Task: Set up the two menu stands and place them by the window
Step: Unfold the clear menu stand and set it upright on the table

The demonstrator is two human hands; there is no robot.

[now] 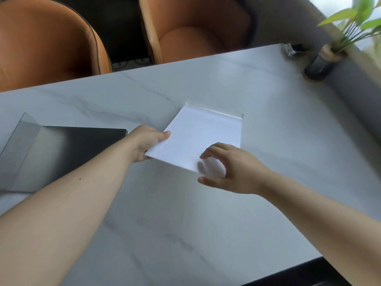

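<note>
A clear acrylic menu stand with a white sheet in it [203, 133] lies tilted on the white marble table [288, 141], its folded clear edge pointing away from me. My left hand [147, 141] grips its left near corner, thumb on top. My right hand [231, 170] hovers at its right near corner with fingers curled and apart, holding nothing. A second stand with a dark insert [61, 149] lies flat at the left, its clear base flap toward the table's left edge.
A potted plant in a dark vase [321, 62] stands at the far right by the grey window ledge [354, 83]. A small shiny object [289, 49] sits at the far right corner. Two orange chairs [195, 27] stand behind the table.
</note>
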